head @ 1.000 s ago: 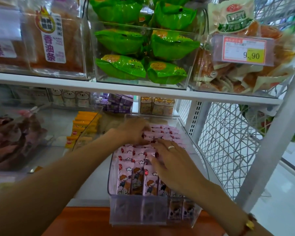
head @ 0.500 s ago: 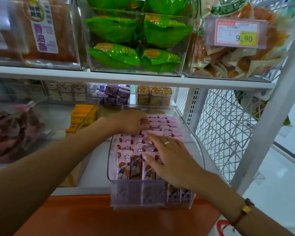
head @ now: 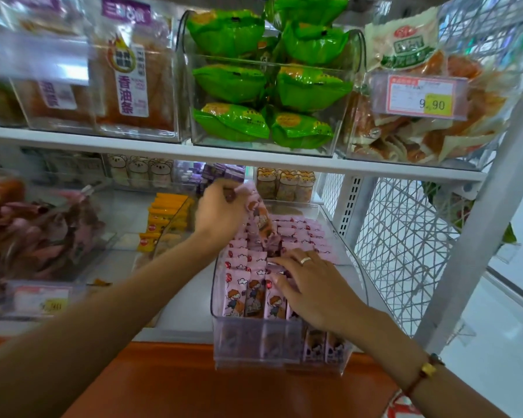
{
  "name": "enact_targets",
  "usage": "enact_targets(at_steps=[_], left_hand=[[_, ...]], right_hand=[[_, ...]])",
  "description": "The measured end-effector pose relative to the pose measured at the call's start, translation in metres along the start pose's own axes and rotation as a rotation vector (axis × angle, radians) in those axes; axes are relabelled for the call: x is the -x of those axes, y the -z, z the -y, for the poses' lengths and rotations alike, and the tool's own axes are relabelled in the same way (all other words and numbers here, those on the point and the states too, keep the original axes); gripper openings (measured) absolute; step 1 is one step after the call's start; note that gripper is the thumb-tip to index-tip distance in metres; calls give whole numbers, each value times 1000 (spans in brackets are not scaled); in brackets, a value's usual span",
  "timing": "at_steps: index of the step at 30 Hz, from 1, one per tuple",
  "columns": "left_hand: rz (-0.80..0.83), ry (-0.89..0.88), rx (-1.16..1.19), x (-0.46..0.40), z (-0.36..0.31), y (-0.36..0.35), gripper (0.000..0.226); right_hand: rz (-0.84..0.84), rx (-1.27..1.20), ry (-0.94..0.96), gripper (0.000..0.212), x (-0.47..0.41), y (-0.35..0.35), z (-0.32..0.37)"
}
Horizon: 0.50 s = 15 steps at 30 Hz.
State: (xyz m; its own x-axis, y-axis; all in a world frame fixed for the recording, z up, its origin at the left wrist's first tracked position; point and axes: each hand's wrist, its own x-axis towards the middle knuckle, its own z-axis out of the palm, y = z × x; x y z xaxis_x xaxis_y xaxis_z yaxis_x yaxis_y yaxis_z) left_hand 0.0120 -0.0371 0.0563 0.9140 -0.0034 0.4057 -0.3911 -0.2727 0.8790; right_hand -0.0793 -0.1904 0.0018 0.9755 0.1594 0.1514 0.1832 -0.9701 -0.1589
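Observation:
A clear plastic bin (head: pixel 254 345) on the lower shelf holds rows of pink cartoon snack packets (head: pixel 239 285). My left hand (head: pixel 221 212) is raised above the bin's back half and pinches one or two pink packets (head: pixel 261 214) by their top ends, so they hang tilted over the rows. My right hand (head: pixel 311 285) lies flat on the packets at the bin's front right, fingers spread and pointing left, a ring on one finger.
The white upper shelf (head: pixel 224 156) sits just above my left hand, carrying bins of green packets (head: pixel 266 86), orange bread bags (head: pixel 127 82) and a price tag (head: pixel 420 96). Yellow packets (head: pixel 160 218) and a bin of pink bags (head: pixel 34 233) lie left. A wire side panel (head: pixel 396 242) closes the right.
My left hand has lifted off the rows and risen toward the back, pulling pink packets up with it. My right hand stays pressed on the front packets.

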Motion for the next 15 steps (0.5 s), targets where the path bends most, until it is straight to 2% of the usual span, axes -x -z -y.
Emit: enact_targets(at_steps=[4, 6, 9, 11, 13, 15], left_hand=[[-205, -22, 318, 41, -17, 23, 11], [-221, -41, 394, 56, -23, 32, 13], [-190, -77, 432, 74, -27, 42, 12], [-129, -104, 420, 84, -28, 42, 13], [-55, -115, 430, 91, -28, 39, 17], [25, -104, 473, 94, -26, 38, 15]], right_hand=[[4, -12, -5, 45, 1, 9, 3], [-116, -153, -18, 39, 2, 22, 7], [-317, -532, -30, 39, 11, 41, 22], [-272, -784, 7, 52, 19, 46, 40], [-192, -844, 50, 62, 23, 45, 55], [-202, -850, 49, 50, 22, 42, 58]])
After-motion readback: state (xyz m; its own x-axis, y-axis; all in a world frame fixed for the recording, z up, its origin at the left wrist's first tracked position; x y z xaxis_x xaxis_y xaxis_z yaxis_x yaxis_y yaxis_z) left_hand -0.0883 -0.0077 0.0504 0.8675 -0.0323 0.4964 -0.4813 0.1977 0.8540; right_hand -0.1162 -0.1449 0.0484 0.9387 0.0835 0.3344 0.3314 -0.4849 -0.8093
